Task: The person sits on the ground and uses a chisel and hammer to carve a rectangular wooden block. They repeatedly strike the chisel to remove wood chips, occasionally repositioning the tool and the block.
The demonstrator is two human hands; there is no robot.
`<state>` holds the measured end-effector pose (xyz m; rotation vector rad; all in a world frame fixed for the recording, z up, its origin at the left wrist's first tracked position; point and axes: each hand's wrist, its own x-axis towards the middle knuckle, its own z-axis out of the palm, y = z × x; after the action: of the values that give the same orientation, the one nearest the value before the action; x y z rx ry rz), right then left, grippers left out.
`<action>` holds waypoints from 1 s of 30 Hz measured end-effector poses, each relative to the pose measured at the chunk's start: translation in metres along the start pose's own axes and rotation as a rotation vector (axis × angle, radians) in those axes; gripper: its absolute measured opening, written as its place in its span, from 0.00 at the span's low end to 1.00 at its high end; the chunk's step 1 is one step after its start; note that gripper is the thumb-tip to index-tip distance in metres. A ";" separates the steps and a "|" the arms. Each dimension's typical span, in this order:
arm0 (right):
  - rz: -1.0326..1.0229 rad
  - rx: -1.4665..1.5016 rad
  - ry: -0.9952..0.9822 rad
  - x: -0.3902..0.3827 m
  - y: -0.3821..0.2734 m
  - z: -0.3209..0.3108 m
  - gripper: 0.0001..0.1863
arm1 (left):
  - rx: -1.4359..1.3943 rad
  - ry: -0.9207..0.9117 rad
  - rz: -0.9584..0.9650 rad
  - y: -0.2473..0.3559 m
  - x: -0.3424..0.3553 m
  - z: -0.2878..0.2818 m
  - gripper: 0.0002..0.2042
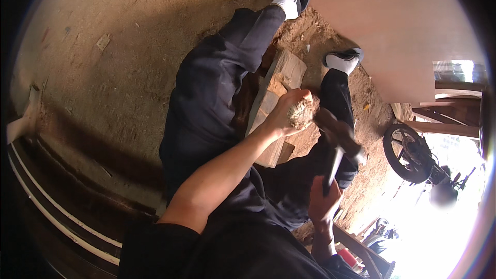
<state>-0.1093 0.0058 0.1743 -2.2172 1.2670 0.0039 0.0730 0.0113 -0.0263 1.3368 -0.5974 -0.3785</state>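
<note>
My left hand (284, 115) is closed around a chisel (301, 113), whose frayed, battered wooden handle end faces up; its blade is hidden below the fist. Underneath lies a thick wooden beam (291, 70) between my legs, with a cut patch on its top. My right hand (325, 199) grips the handle of a hammer (338, 137). The hammer's dark head, slightly blurred, is just right of the chisel's end and appears apart from it.
My dark-trousered legs (206, 88) flank the beam on the dirt floor (103, 72). A large smooth board (398, 26) fills the upper right. Farther right, a motorcycle (413, 155) stands in bright light. Long wooden pieces (67, 222) lie at lower left.
</note>
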 end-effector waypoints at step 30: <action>-0.039 -0.063 -0.097 0.009 0.014 0.012 0.14 | -0.118 0.009 0.083 0.021 0.008 -0.006 0.21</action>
<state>-0.1121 -0.0010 0.1547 -2.2660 1.1866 0.1365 0.0808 0.0158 -0.0050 1.1965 -0.6119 -0.3341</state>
